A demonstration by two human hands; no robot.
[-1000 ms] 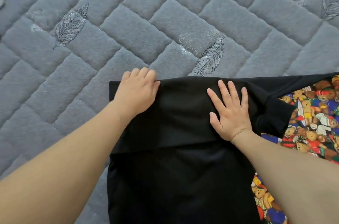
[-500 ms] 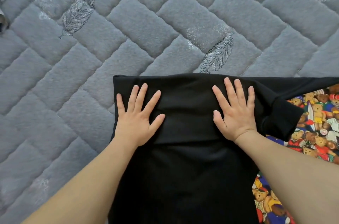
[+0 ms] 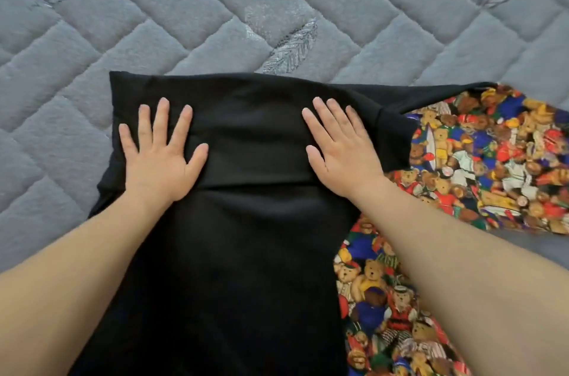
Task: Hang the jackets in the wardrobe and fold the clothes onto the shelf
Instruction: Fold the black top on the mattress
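Reaching out from the bottom edge, your two bare forearms run up over a plain black knit garment that lies flat in front of you on a grey quilted plush bed cover. Under the garment's right side, and partly hidden by your right forearm, lies a cloth printed with crowded teddy bears in red, blue, yellow and green; no writing can be read on it, and the black garment shows no label or brand. Farther up, the garment's top part is folded back toward you, making a doubled band with a straight lower edge. Your left hand lies flat on the left end of that band, fingers straight and spread, grasping nothing. Your right hand lies flat on the right end, fingers straight and closer together, likewise grasping nothing. Just right of it a black sleeve sticks out over the bear print. Beyond the fold, the cover's brick-like stitched blocks carry silvery embroidered feather motifs, one just above the garment's far edge.
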